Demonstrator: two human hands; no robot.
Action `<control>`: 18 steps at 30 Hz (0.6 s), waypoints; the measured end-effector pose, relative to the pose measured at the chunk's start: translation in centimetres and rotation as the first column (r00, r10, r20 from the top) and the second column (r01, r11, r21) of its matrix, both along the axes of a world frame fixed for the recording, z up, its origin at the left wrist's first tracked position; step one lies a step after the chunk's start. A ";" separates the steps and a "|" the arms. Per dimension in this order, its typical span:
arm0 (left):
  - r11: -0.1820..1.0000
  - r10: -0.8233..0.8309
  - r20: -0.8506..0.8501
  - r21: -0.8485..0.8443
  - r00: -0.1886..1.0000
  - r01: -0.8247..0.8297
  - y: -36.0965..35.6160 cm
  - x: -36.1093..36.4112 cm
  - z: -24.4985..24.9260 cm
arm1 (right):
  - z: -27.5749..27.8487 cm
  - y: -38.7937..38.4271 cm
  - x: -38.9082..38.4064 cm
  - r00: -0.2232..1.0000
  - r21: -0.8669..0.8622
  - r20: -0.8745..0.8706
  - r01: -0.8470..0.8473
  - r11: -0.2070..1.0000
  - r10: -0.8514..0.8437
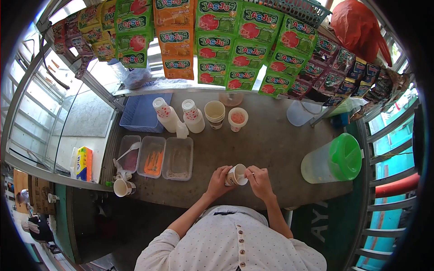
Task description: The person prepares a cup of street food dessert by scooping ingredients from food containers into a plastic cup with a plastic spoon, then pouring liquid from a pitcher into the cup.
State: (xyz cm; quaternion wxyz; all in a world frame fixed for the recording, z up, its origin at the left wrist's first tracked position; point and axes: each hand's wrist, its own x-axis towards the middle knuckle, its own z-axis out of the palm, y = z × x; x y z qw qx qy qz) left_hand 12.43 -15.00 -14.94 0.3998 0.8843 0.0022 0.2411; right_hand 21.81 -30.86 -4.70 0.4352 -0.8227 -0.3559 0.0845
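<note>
Near the front edge of the counter, my left hand [220, 181] is wrapped round a paper cup [232, 177], its mouth tilted toward the right. My right hand [259, 183] is closed in a pinch at the cup's rim. Between its fingers is a small white spoon-like utensil [244, 176] reaching into the cup; most of it is hidden. Beyond the hands stand a stack of paper cups [214, 121] and a cup with pinkish-orange contents [237, 118]. To the left is a clear plastic container [177, 159] with some residue on its bottom.
Another container [152, 156] holds something orange; beside it one [128, 153] has a white spoon. Two sleeved cup stacks [165, 115] and a blue basket [142, 118] stand behind. A green-lidded jug [332, 159] is at right. Drink sachets [217, 43] hang overhead.
</note>
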 end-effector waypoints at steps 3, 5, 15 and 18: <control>1.000 0.000 0.010 0.000 1.000 0.000 0.1 0.0 -0.1 | -0.2 -0.2 0.2 0.919 0.117 -0.390 -0.011 0.993 0.056; 1.000 -0.004 0.015 -0.005 1.000 0.004 0.0 0.0 -0.4 | -0.1 0.1 0.1 0.984 0.103 -0.175 -0.002 0.995 0.020; 1.000 0.005 0.001 -0.001 1.000 -0.005 0.0 0.0 -0.1 | -0.4 0.0 0.3 0.945 0.140 -0.321 -0.010 0.990 0.054; 1.000 0.010 0.005 0.001 1.000 -0.010 0.1 -0.1 -0.4 | -0.2 0.2 0.1 0.929 0.192 -0.369 0.058 0.980 0.017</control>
